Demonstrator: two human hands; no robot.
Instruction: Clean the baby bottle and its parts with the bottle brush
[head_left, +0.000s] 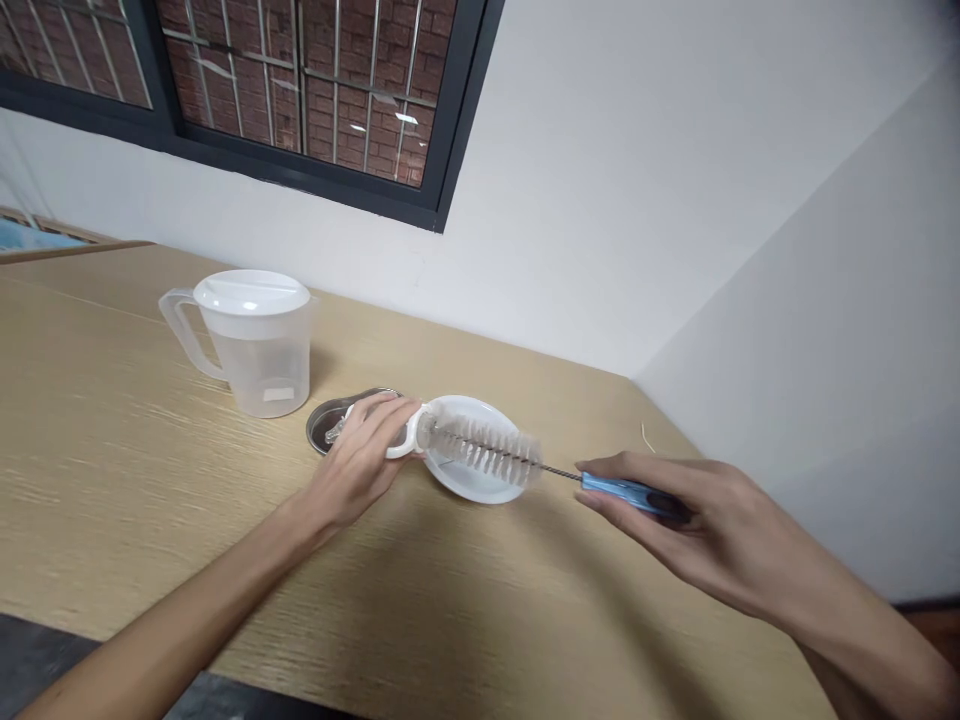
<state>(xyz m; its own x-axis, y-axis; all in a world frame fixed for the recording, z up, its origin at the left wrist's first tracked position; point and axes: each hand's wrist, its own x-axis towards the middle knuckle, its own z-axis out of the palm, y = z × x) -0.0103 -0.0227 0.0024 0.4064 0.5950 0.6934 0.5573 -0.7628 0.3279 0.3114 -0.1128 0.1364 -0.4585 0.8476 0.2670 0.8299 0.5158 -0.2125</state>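
My left hand (367, 450) is wrapped around a clear bottle with a white ring-like part (409, 437), its mouth turned to the right. Most of the bottle's body is hidden by my fingers. In my right hand (697, 510) is a bottle brush (487, 455), gripped by its blue handle, with a twisted wire stem and pale bristles. The brush's tip sits at the bottle's mouth, and most of the bristles show outside it. Below the brush, a white bowl (480, 492) rests on the table.
A lidded translucent pitcher (262, 350) stands at the left on the wooden table (187, 480). Partly behind my left hand lies a shallow metal tray (319, 415) with something clear in it. The wall (540, 250) and a barred window (300, 90) border the far side.
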